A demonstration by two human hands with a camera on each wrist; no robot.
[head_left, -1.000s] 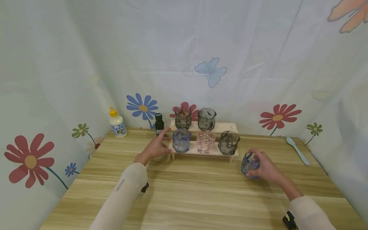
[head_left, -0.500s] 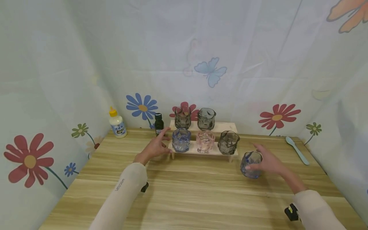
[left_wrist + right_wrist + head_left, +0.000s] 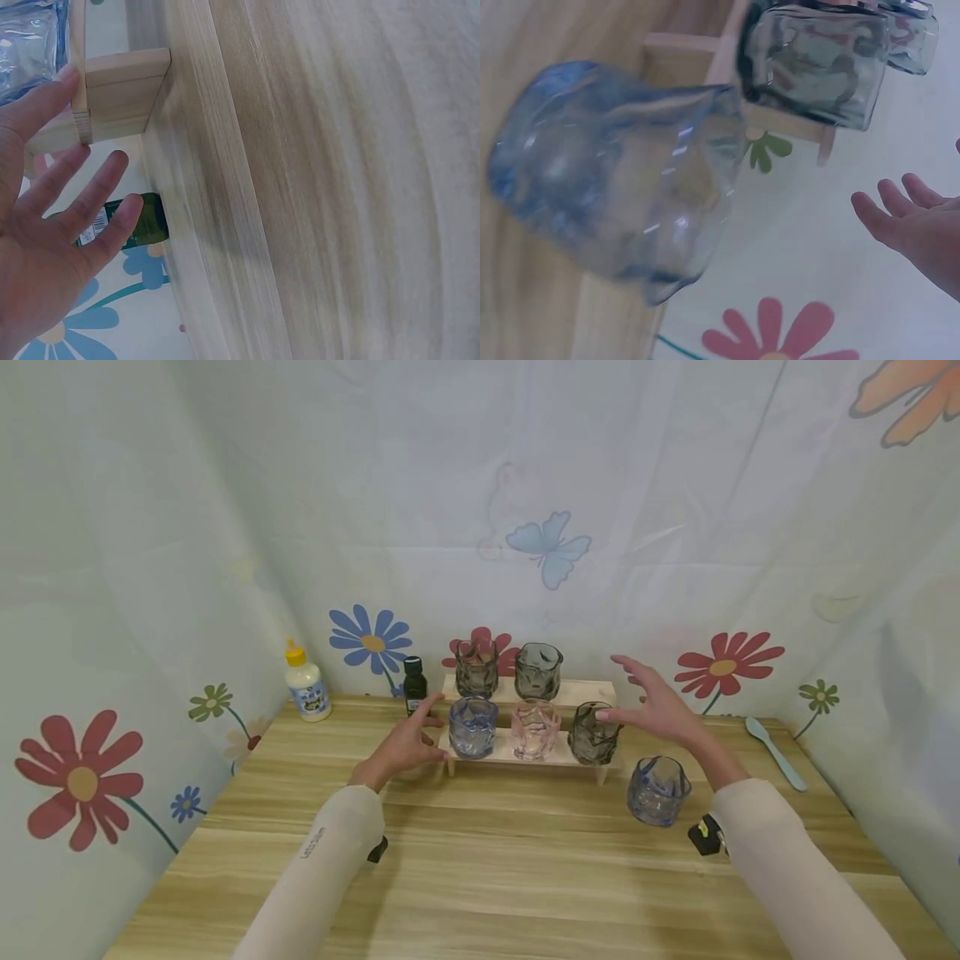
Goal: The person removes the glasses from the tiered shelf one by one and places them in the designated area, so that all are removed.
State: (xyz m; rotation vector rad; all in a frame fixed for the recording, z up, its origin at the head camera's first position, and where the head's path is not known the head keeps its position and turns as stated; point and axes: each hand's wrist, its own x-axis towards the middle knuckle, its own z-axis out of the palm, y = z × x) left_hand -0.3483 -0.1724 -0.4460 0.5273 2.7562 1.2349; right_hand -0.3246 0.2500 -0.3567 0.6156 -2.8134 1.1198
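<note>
The lower grey glass (image 3: 592, 739) stands just left of my right hand (image 3: 662, 708) — loose, empty, nearer — while my left hand (image 3: 405, 745), fingers spread, touches the rack (image 3: 581, 692) at its left end.

The left sleeve (image 3: 324, 853) reads roughly "LetsSlim", while print on the yellow-capped bottle (image 3: 306, 685) and the dark bottle (image 3: 415, 683) is too small to read.

Head view looks forward and down; close, sideways wrist views share the rack (image 3: 585, 692).
</note>
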